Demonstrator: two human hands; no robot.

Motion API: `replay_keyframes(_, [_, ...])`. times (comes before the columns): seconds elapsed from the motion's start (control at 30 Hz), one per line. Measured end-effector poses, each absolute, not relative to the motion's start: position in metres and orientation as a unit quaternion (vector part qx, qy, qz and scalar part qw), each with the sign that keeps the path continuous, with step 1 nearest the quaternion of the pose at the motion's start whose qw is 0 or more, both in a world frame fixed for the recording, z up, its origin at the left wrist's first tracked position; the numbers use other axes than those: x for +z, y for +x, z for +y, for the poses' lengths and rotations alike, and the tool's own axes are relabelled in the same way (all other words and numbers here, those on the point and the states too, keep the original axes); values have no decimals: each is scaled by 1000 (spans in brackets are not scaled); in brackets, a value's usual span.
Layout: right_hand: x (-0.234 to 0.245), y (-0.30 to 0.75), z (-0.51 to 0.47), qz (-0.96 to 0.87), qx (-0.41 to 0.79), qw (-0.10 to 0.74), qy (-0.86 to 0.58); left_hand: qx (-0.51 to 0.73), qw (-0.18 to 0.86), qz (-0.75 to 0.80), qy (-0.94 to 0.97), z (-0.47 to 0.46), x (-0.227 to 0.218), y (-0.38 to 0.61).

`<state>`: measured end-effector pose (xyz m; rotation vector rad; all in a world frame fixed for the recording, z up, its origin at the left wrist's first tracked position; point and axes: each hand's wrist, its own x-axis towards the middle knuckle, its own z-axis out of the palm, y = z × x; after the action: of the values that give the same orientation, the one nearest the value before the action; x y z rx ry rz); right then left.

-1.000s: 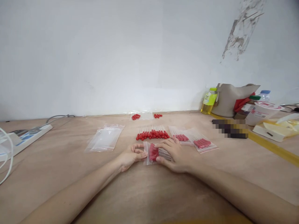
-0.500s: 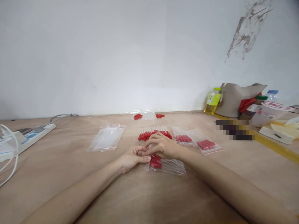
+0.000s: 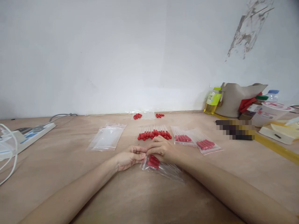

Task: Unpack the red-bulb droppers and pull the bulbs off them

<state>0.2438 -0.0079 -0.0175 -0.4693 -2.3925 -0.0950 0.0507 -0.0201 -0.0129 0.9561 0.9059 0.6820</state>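
Observation:
Both hands meet at the mouth of a small clear zip bag [image 3: 163, 168] that holds several red-bulbed droppers. My left hand [image 3: 129, 158] pinches the bag's left corner with curled fingers. My right hand [image 3: 163, 149] is closed on the same top edge, just right of it. The bag lies slanted on the brown table [image 3: 140, 196], its tail pointing toward me and to the right. Just beyond the hands lies a loose row of red-bulbed droppers [image 3: 154, 133].
Two filled zip bags [image 3: 193, 140] lie right of the loose row. A stack of empty zip bags [image 3: 106, 140] lies to the left. A power strip with cables [image 3: 25, 137] sits far left. A yellow bottle [image 3: 212, 100], a grey bag [image 3: 235, 99] and containers stand at the right.
My right hand lifted off the flat bag and came to its mouth beside my left hand. The bag swung round and now lies slanted toward me.

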Motion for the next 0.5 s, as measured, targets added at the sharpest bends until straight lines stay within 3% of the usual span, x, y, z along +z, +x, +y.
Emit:
replay_keyframes(0.23, [-21,243,-11,-928,-62,311,-193,329,703,432,459,-26,-12,59])
replay_keyframes(0.5, [-25,240,-8,-940,-74,278,-185,360,588,431,582,-34,-14,70])
